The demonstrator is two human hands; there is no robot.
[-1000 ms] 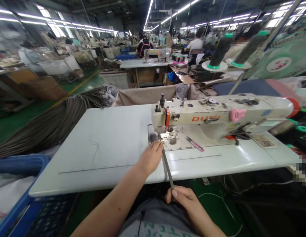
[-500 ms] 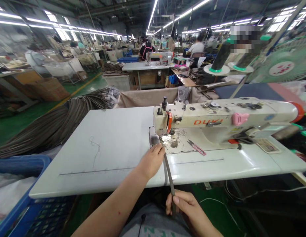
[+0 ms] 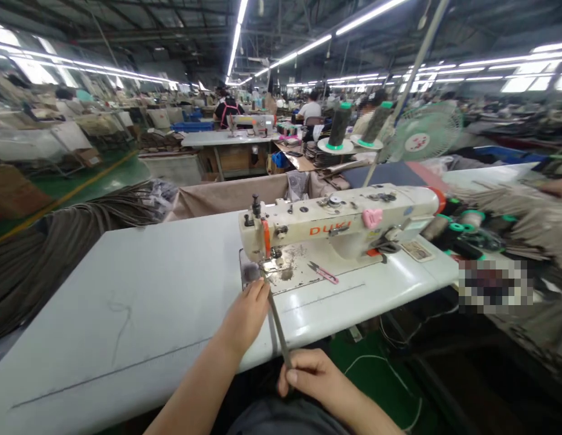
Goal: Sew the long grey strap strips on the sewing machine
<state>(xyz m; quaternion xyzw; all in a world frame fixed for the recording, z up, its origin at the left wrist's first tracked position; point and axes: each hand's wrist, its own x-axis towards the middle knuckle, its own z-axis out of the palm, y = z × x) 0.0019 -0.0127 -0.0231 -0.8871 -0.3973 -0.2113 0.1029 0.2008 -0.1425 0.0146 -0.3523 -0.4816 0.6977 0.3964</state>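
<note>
A narrow grey strap (image 3: 277, 325) runs from under the presser foot of the cream sewing machine (image 3: 335, 226) down over the front edge of the white table (image 3: 127, 290). My left hand (image 3: 245, 314) rests on the table just in front of the needle, fingers closed on the strap's upper end. Below the table edge, my right hand (image 3: 308, 374) is closed around the strap's lower part. Pink-handled snips (image 3: 324, 273) lie on the machine bed to the right of the needle.
A big heap of grey straps (image 3: 58, 241) lies left of the table. Behind the machine stand thread cones (image 3: 339, 125) and a green fan (image 3: 423, 132). More strap bundles (image 3: 516, 217) lie at the right. Other workers sit at tables far back.
The view has swung to the right and the machine now sits further left in view. Both hands keep their hold on the strap in the same place.
</note>
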